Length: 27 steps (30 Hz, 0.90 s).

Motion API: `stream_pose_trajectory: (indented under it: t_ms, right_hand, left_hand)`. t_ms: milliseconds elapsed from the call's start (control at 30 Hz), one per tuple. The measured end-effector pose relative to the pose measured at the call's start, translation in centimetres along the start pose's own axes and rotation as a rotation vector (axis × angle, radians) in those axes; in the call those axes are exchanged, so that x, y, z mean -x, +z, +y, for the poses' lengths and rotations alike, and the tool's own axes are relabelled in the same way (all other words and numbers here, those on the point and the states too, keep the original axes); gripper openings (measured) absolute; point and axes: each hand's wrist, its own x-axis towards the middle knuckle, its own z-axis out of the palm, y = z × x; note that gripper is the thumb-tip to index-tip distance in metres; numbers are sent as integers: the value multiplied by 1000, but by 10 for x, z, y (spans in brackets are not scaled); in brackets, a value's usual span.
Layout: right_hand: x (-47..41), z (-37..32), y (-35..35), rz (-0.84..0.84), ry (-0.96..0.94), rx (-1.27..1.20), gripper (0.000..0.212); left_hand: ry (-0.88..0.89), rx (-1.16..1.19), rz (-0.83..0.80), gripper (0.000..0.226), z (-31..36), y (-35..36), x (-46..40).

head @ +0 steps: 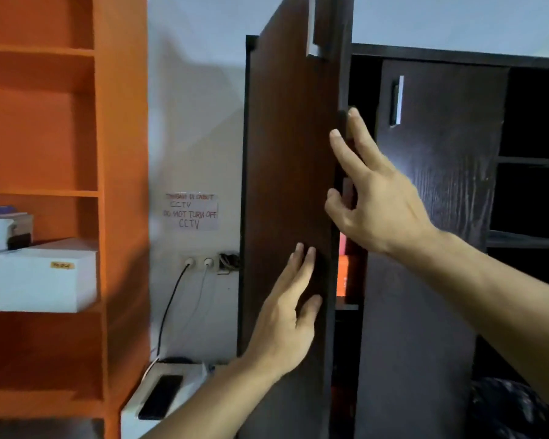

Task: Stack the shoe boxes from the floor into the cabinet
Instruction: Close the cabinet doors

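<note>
While both hands work the cabinet door (286, 172), no shoe box is being carried; the one likely candidate in view is an orange box (346, 270), seen only as a sliver through the gap between the door's free edge and the cabinet (457, 55), resting on an inner shelf. Floor not in frame, so any boxes left there cannot be counted. Left hand (286, 321): spread flat, palm and fingers pressed on the door's face near its free edge, holding nothing. Right hand (371, 198): fingers spread, tips hooked over the door's free edge, thumb on the front face; loosely pinching the edge, not a handle. Judgement: flat palm steadies the panel, hooked fingers control its swing; whether the door is being opened or shut cannot be told. Counts: hands 2; cabinet doors 2, the near one ajar, the second door (438, 160) closed behind it; bar handles 2, one per door; orange boxes visible inside 1. Elsewhere: orange shelving unit (61, 191) at left carrying 1 white box (43, 275) with a yellow label; 1 handwritten CCTV notice (191, 212) on the wall; 2 plugs at the wall socket (200, 263); 1 dark phone (160, 396) lying on a white unit below.
</note>
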Motion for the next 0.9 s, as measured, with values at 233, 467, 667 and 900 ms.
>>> stream_pose_trajectory:
  t_ms: [233, 467, 667, 900]
  right_hand:
    - [14, 73, 2, -253, 89, 435, 66]
    - [26, 122, 47, -345, 161, 565, 74]
    - [38, 149, 92, -366, 208, 559, 76]
    - [54, 161, 124, -397, 246, 506, 90]
  left_hand:
    - [117, -444, -204, 92, -39, 56, -26]
    - [101, -638, -278, 99, -78, 99, -53]
    - [97, -747, -291, 108, -108, 125, -68]
    - [12, -919, -321, 120, -125, 144, -68]
